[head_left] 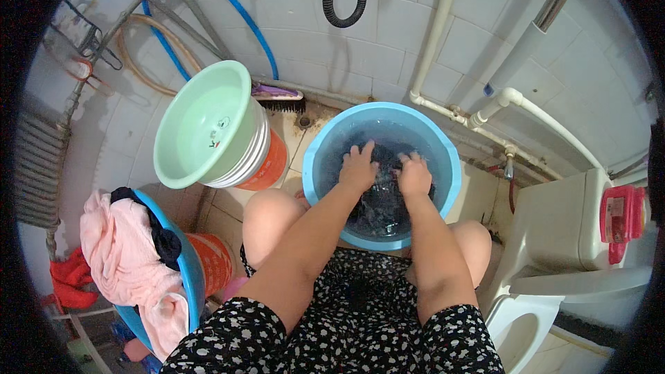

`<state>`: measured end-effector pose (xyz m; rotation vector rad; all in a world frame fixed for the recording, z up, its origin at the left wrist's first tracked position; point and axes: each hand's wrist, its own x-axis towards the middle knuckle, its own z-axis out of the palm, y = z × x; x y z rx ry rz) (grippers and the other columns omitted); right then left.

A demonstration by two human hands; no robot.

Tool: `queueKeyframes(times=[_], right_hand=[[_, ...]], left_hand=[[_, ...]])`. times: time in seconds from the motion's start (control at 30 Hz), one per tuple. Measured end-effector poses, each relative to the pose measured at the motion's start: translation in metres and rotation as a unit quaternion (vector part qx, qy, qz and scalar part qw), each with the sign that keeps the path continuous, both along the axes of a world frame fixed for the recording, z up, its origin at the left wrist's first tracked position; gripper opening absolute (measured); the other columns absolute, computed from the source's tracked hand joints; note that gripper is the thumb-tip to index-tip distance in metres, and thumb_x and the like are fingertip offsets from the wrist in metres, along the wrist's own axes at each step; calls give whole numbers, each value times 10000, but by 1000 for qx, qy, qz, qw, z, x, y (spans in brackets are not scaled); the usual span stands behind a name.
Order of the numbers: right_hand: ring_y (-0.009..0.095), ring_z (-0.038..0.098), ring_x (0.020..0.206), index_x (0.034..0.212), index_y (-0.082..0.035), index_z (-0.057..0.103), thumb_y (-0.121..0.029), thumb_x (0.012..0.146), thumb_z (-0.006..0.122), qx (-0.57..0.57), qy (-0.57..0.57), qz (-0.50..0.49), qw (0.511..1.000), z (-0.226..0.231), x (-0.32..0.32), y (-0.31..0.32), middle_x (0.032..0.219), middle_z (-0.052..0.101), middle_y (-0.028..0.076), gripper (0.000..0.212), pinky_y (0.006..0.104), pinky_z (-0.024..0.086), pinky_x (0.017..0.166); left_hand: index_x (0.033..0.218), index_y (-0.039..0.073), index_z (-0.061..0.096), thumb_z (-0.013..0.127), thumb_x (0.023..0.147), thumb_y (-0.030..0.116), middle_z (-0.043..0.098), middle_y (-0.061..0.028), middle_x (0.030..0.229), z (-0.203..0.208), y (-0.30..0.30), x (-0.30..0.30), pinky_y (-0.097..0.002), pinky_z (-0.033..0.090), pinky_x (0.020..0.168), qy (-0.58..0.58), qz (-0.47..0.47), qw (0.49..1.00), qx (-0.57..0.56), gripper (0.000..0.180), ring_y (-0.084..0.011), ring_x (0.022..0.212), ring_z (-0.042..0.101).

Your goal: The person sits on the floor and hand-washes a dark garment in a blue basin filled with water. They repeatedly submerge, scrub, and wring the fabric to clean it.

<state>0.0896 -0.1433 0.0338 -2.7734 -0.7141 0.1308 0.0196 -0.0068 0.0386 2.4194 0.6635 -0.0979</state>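
A light blue basin of water stands on the floor between my knees. Dark, soaked cloth lies in it, partly under the surface; its kind of garment does not show. My left hand is in the basin with bent fingers closed on the cloth, thumb toward the middle. Close by on the right, my right hand also grips the cloth, its fingers curled and the tips partly hidden. A small gap separates the two hands. Both forearms reach in over my lap.
A pale green basin with water sits on an orange-and-white bucket. At lower left, another blue basin holds pink cloth and dark cloth. A toilet stands right. Behind are a brush, hoses and wall pipes.
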Motion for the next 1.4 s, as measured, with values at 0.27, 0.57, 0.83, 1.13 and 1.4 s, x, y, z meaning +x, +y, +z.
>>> queueKeyframes(times=[0.27,0.57,0.83,1.13,1.4], right_hand=[[326,506,1071,980,-97,635,-66,703,678,417,-58,58,905,124,-14,5,1097,552,113,283,389,433,885],[375,205,1322,1348,-69,323,-153,736,603,514,35,172,839,134,-40,20,1418,206,204,678,444,173,1095],[330,503,974,1104,9,511,-311,875,514,549,31,9,835,102,-20,28,1041,499,178,394,377,381,892],[419,565,938,1064,18,594,-443,911,394,346,190,-140,908,91,39,6,998,604,273,526,438,418,837],[352,601,890,1024,-17,609,-413,875,506,250,57,-73,964,121,21,-9,930,629,229,435,400,460,786]], left_hand=[[1171,109,541,399,921,525,602,-63,1103,115,24,13,-364,452,878,-157,133,664,-718,506,-196,998,573],[1054,11,580,525,891,260,619,-83,900,132,-1,22,-291,474,710,-314,198,756,-539,302,-142,792,584],[1053,-34,520,446,882,186,584,-276,962,87,-24,25,-447,431,797,-341,116,892,-274,288,-453,918,538],[1121,29,543,576,798,309,613,-244,957,134,-22,-5,-442,455,805,-149,-88,979,-109,429,-419,920,575],[1092,75,589,589,819,318,613,-171,1054,124,55,-24,-410,464,842,-152,-84,983,64,366,-335,979,586]])
